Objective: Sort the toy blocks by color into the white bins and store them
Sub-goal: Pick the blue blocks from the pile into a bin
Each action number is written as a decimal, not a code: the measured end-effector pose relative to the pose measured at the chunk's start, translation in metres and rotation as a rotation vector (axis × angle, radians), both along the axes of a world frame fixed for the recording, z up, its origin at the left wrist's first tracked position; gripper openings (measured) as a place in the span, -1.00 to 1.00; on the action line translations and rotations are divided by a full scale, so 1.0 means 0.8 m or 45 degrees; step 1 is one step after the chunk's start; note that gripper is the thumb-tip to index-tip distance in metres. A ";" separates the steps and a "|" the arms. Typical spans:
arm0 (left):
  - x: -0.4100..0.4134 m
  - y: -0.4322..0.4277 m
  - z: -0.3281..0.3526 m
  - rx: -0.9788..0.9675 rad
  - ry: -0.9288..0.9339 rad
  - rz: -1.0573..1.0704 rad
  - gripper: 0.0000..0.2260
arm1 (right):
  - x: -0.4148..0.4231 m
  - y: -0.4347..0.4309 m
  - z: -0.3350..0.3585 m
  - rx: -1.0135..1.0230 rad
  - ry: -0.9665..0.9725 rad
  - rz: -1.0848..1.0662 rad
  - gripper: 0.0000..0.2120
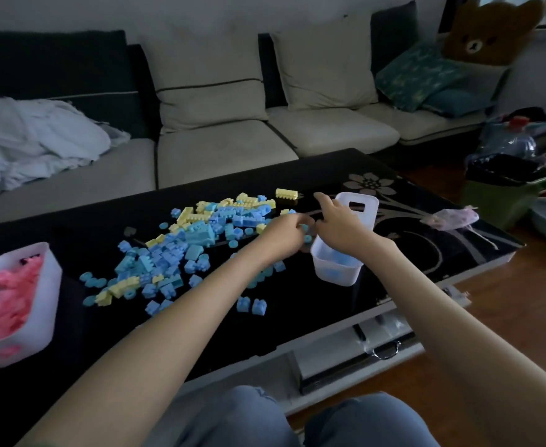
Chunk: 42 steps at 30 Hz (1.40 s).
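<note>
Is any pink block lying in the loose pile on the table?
No: the loose pile shows only blue and yellow blocks; the pink blocks sit in the left white bin.

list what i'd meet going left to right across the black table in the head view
white plastic bin of pink blocks → loose pile of blue and yellow toy blocks → white plastic bin holding blue blocks → crumpled pale pink bag

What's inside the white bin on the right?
Blue blocks lie at the near end of the white bin. The right grip covers its middle, so the rest is hidden.
</note>
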<state>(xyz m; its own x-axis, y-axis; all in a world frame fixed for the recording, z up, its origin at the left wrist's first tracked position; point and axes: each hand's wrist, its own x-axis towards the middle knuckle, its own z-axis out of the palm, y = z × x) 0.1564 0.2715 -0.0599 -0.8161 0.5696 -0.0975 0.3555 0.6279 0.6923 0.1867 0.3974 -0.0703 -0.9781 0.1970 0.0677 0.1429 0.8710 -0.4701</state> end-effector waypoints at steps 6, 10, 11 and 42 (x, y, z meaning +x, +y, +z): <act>0.005 -0.124 -0.022 -0.181 -0.006 0.108 -0.53 | 0.020 -0.081 -0.021 0.022 -0.208 0.563 -0.50; 0.015 -0.201 -0.035 -0.198 -0.091 0.226 -0.62 | 0.037 -0.122 -0.053 0.090 -0.425 0.726 -0.34; 0.016 -0.217 -0.038 -0.187 -0.081 0.260 -0.65 | 0.040 -0.129 -0.060 0.143 -0.428 0.737 -0.33; -0.003 -0.364 -0.126 -0.439 0.684 -0.076 -0.53 | -0.022 -0.275 -0.107 0.762 0.017 0.918 -0.64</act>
<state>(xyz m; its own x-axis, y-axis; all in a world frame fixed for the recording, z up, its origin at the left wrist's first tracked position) 0.1538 -0.0196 -0.1609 -0.7699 0.6246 0.1306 0.6381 0.7511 0.1696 0.1687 0.1778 -0.1563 -0.8489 -0.5279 -0.0261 -0.5280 0.8447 0.0875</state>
